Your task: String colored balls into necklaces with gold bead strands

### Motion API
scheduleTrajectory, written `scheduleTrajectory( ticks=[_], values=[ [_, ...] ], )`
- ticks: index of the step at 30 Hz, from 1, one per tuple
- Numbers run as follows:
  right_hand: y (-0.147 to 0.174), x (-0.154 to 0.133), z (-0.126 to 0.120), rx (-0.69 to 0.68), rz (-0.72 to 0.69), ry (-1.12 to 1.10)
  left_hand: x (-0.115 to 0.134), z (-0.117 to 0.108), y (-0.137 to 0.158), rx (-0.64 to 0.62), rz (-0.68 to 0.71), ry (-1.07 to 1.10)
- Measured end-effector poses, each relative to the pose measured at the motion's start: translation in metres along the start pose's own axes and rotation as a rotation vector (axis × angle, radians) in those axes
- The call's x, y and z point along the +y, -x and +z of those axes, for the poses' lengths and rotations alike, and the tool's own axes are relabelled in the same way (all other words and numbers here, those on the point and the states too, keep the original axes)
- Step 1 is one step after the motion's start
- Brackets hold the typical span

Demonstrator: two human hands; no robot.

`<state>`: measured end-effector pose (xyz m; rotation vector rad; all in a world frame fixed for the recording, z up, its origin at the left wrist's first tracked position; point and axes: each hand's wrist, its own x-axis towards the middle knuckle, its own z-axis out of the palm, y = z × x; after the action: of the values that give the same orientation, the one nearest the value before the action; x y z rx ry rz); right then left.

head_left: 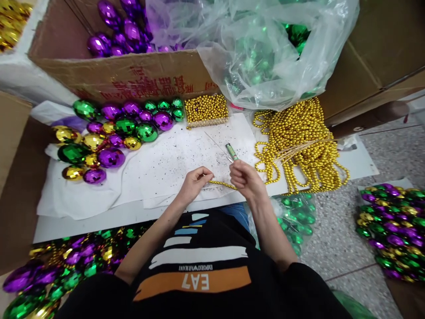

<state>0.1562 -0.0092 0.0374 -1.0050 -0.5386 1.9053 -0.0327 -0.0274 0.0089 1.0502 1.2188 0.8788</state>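
Strand (223,184): a short gold run of beads, spanning the gap between the two hands, at the near side of the cloth (172,164); whether it joins the pile beyond the right hand cannot be told.
Left hand (194,185): fingers pinching the strand's end, thumb against forefinger; a light grip right at the last beads should give the best control.
Right hand (246,178): fingers curled in and clenched on the other end of the strand; how much lies inside is hidden.
Tension: the run sags a little; drawing it just straight, without a tug, would make the beads easier to follow and spare the cord.
Green tool (231,151): just beyond the right knuckles; whether it is held or lies on the cloth cannot be told, so the fingers had best mind it.
Wire (217,145): thin, slanting away from the tool's near end; best kept off the strand.
Pile (295,124): gold strands in loops on the right of the counter (360,157); loops lie near the right hand, so a low sweep could snag them.
Tray (208,121): full of loose gold beads, at the cloth's far side; elbows and strand ends are best kept low and short of it.
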Motion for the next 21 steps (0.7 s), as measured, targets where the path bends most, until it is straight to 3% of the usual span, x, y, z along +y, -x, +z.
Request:
scheduleTrajectory(
  ticks=[3, 6, 12, 14, 17, 18, 21],
  values=[
    [-0.006, -0.022, -0.002, -0.066, 0.038, -0.057, -0.001, -0.002, 0.005, -0.096, 0.016, -0.059],
    [-0.013, -0.039, -0.001, -0.083, -0.011, -0.041, -0.002, -0.003, 0.007, -0.109, -0.001, -0.048],
    [-0.012, -0.059, 0.015, -0.097, -0.197, 0.295, -0.005, -0.013, 0.01, -0.146, -0.054, -0.091],
    [-0.005, -0.067, 0.025, -0.159, -0.23, 0.444, 0.003, -0.016, 0.018, -0.093, 0.042, -0.306],
    [0.003, -0.079, 0.044, -0.332, -0.245, 0.687, 0.029, -0.011, 0.035, 0.014, 0.312, -0.765],
    [0.004, -0.081, 0.05, -0.4, -0.247, 0.754, 0.039, -0.007, 0.04, -0.023, 0.419, -0.889],
    [0.003, -0.083, 0.066, -0.59, -0.245, 0.901, 0.064, 0.009, 0.037, -0.335, 0.745, -1.181]
  ],
)
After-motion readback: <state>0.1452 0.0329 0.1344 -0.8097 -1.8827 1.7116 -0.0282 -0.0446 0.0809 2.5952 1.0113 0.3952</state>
